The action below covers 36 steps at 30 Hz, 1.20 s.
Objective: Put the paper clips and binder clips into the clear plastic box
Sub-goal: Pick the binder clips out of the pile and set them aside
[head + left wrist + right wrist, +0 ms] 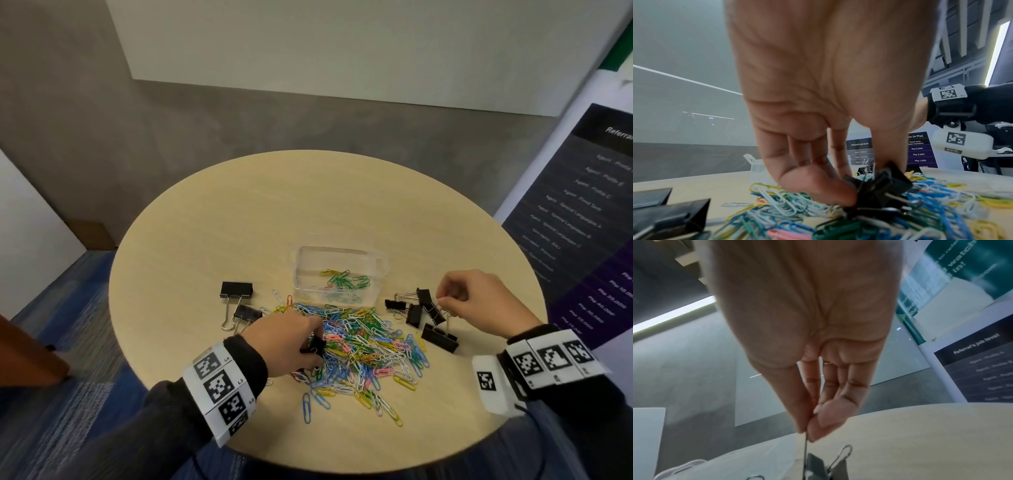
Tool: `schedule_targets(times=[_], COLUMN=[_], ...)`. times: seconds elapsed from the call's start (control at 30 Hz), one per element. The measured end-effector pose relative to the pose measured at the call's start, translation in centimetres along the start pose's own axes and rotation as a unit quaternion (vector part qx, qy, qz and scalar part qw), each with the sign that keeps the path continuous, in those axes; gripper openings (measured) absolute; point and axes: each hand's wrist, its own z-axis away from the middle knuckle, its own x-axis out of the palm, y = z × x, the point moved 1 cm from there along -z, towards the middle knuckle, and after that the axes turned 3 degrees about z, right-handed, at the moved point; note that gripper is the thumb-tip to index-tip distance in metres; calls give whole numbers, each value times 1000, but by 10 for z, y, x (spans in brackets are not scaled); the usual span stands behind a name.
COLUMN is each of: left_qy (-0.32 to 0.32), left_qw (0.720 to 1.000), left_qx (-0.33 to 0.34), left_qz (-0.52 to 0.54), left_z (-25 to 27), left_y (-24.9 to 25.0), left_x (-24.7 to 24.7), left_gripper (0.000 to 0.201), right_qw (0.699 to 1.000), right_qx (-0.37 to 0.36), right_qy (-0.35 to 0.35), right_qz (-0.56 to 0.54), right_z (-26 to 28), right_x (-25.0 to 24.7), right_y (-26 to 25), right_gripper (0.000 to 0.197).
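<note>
left grip (291, 339) pinches black binder clip (879, 186), partly hidden; right grip (469, 301) pinches clip handle (805, 449).

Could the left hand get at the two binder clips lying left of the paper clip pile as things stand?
Probably yes, once freed: the two binder clips lie uncovered on the table just beyond the left hand, but it already grips a small black binder clip.

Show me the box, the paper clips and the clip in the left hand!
box (380, 265), head view, right rim.
paper clips (370, 342), head view, middle of the pile.
binder clip (882, 183), left wrist view, black body.
</note>
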Motion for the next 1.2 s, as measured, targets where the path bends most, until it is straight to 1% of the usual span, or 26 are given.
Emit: schedule_targets(times=[0.2, 0.43, 0.6, 0.7, 0.8, 0.93, 1.03, 1.1, 1.13, 1.2], left_qy=[29, 45, 57, 48, 39, 45, 47, 66, 80, 93], left_qw=[999, 999, 998, 999, 999, 994, 987, 983, 983, 983], left_qx=[-4, -10, 0, 1, 3, 4, -5, -14, -20, -34], left_qz=[-21, -21, -15, 6, 29, 99, 154, 169, 165, 154], left_z=[0, 0, 2, 3, 3, 2, 4, 8, 10, 17], left_y=[-2, -1, 1, 0, -1, -8, -16, -24, -30, -43], left_x=[1, 0, -2, -4, -7, -15, -25, -35, -41, -54], left_gripper=[33, 32, 28, 27, 25, 18, 12, 14, 15, 17], right_qw=[999, 998, 998, 997, 996, 997, 999, 999, 998, 993], right_qx=[36, 53, 65, 71, 72, 45, 3, -36, -56, -100], right_qy=[-12, -24, -25, -29, -35, -21, -18, -18, -26, -63], right_qz=[-14, -13, 0, 12, 30, 55, 44, 36, 30, 19], right_z=[-7, -9, -9, -9, -7, -6, -5, -4, -3, 1], right_x=[7, 11, 12, 11, 4, -4, -4, -1, 1, 9], right_y=[3, 4, 6, 2, -6, -29, -53, -73, -83, -106], right_gripper=[14, 10, 11, 7, 10, 15, 16, 16, 15, 14])
